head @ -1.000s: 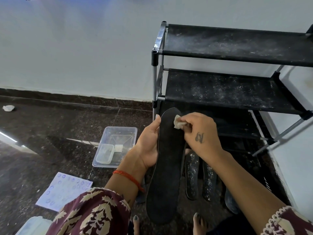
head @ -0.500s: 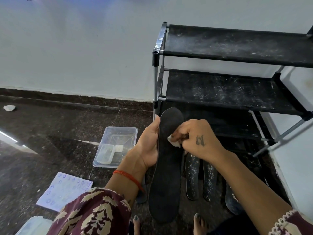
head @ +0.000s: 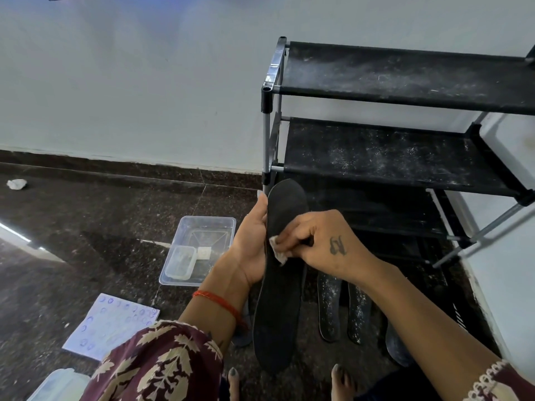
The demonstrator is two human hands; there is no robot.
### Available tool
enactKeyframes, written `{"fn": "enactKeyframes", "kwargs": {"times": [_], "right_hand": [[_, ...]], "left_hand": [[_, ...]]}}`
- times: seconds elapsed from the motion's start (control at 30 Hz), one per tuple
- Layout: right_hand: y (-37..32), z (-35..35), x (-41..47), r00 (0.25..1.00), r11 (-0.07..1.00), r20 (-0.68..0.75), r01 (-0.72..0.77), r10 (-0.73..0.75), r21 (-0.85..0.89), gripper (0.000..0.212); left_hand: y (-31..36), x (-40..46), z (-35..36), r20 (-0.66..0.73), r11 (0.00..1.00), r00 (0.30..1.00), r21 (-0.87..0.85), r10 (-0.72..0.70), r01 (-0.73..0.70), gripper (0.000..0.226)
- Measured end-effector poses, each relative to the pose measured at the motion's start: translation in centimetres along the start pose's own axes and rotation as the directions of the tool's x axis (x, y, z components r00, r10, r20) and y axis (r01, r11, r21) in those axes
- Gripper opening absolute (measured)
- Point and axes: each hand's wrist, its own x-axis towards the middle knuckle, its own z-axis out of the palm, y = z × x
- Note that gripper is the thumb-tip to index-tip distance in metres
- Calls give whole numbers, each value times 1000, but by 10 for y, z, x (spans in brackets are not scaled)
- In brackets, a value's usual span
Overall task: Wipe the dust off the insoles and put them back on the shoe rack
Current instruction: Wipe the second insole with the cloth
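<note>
The long black foam insole stands upright at centre, toe toward twelve o'clock. The left hand grips its edge from nine o'clock, fingers hidden behind it. The right hand, from three o'clock, pinches a small white wipe against the insole's face. Two dusty black insoles lie on the floor before the black metal-framed shoe rack.

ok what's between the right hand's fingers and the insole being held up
In the head view, a small white wipe sits pinched under the right hand, pressed against the black insole that the left hand holds.
</note>
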Motion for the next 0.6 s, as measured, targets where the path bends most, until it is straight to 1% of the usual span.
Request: {"fn": "enactKeyframes", "kwargs": {"times": [0.03, 0.1, 0.17, 0.23, 0.3, 0.33, 0.37, 0.4, 0.47, 0.5, 0.57, 0.6], "right_hand": [[2, -2, 0, 1000, 999, 25, -8, 9, -32, 25], [5, -5, -1, 998, 993, -3, -57, 57, -102, 29], [9, -7, 0, 988, 966, -90, -139, 122, -220, 25], [13, -8, 0, 964, 918, -212, -226, 162, -325, 19], [15, -8, 1, 923, 915, -363, -249, 125, -319, 14], [14, -5, 1, 907, 930, -412, -222, 86, -294, 13], [12, -1, 1, 901, 949, -430, -178, 51, -260, 14], [6, 4, 1, 909, 970, -415, -124, 26, -209, 13], [-6, 16, -1, 947, 994, -321, -30, -6, -108, 12], [-10, 21, -1, 959, 996, -284, -2, -23, -86, 12], [-7, 24, 0, 969, 995, -247, 2, -27, -103, 14], [-3, 23, 1, 970, 989, -242, -19, -18, -150, 16]], "left_hand": [[0, -1, 1, 8, 1000, 1000, -6, 0, 0, 68], [-1, -2, 3, 29, 1000, 999, 9, -20, 19, 69], [-1, -6, 7, 43, 999, 998, 28, -39, 38, 68], [-3, -6, 8, 32, 999, 999, 31, -39, 38, 67], [-2, -5, 8, 9, 1000, 1000, -3, -29, 29, 67], [-3, -3, 6, -3, 1000, 1000, -7, -20, 20, 67], [-3, -2, 5, -5, 1000, 1000, 5, -13, 13, 68], [-3, -1, 5, 4, 1000, 1000, 25, -10, 10, 71], [-4, 1, 4, -14, 999, 1000, 50, 5, -4, 78], [-4, 3, 0, -29, 998, 999, 58, 23, -21, 80], [-4, 5, -3, -47, 997, 998, 65, 42, -39, 72], [-4, 4, -4, -57, 998, 998, 55, 33, -29, 68]]}}
